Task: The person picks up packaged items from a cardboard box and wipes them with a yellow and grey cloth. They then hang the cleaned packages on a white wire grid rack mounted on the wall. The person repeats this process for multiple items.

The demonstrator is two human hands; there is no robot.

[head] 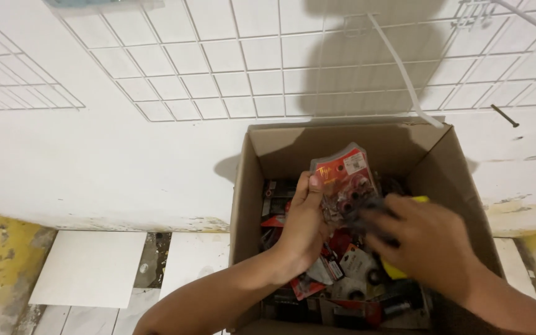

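Note:
An open cardboard box (249, 180) stands against a white wall, filled with several red blister packs of small dark parts (342, 273). My left hand (302, 226) grips a red-carded blister pack (342, 177) by its left edge and holds it upright above the box. My right hand (429, 242) is over the right side of the box, blurred, with its fingers closed around a dark object at the pack's lower right. A yellow item (395, 270) shows under that hand. What the right hand holds is unclear.
A white wire grid panel (231, 68) hangs on the wall above the box, with a white cable tie (404, 74) and a dark nail (505, 116). White floor tiles (91, 267) lie left of the box, beside stained yellowish wall patches.

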